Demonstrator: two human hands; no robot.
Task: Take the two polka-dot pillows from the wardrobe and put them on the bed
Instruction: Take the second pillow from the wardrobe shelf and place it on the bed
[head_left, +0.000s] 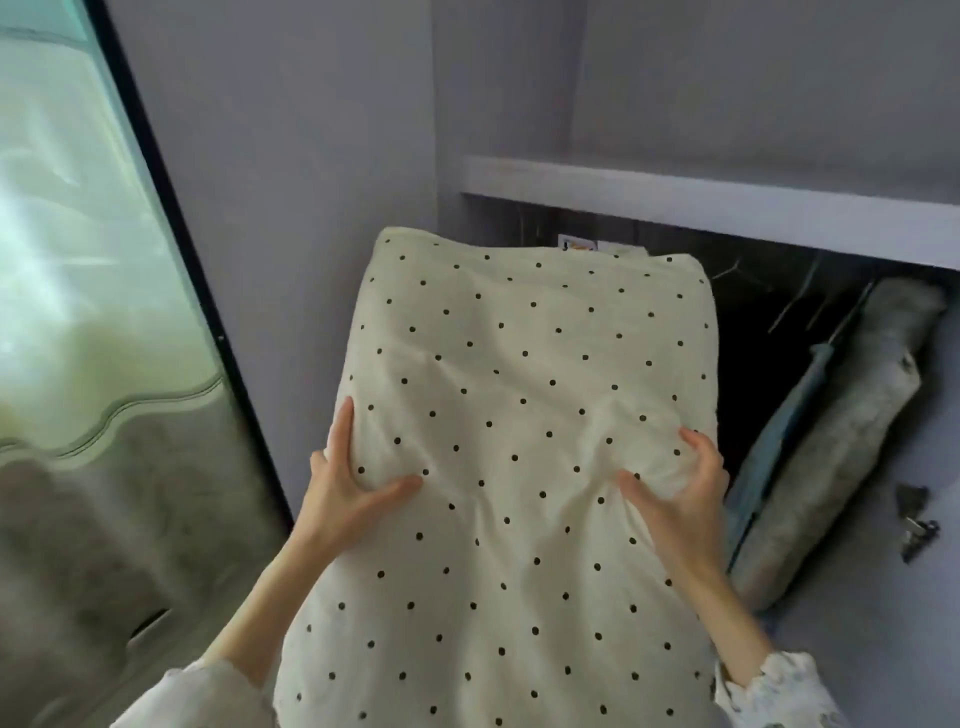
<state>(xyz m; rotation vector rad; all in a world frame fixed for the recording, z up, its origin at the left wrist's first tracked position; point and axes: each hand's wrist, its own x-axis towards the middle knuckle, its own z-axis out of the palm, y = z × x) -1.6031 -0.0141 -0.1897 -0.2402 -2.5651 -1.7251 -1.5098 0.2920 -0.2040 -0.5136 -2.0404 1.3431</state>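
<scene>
Below the white wardrobe shelf (727, 200), from the head view: a dark open compartment (769, 332), its mouth largely filled by a cream fabric pillow with small black polka dots (519, 415). Far end of the pillow inside the compartment, just under the shelf's front edge; near end out of the opening and running off the bottom edge of the view. A small white label with an orange mark (576, 244) showing at the pillow's far edge, just behind the fabric. Whether a second pillow lies beneath: cannot tell.

Left hand (345, 480) gripping the pillow's left edge, fingers wrapped along the side, thumb pressed into the top and bunching the fabric. Right hand (680, 491) pinching a fold of cover near the right edge, fingers curled, thumb dug in. Pale lace-trimmed sleeves (774, 686) at both wrists.

Right side of the compartment: a grey rolled blanket or bolster (841, 441) leaning on a slant, a blue fabric piece (779, 447) tucked against its left side, both just beside the pillow's right edge. Dark gap open between pillow and roll further in.

Left of the pillow: plain grey wardrobe wall (285, 208), close to the pillow's left edge, then a black-framed mirrored door (93, 312). Small metal hinge (917, 525) on the panel at the far right.
</scene>
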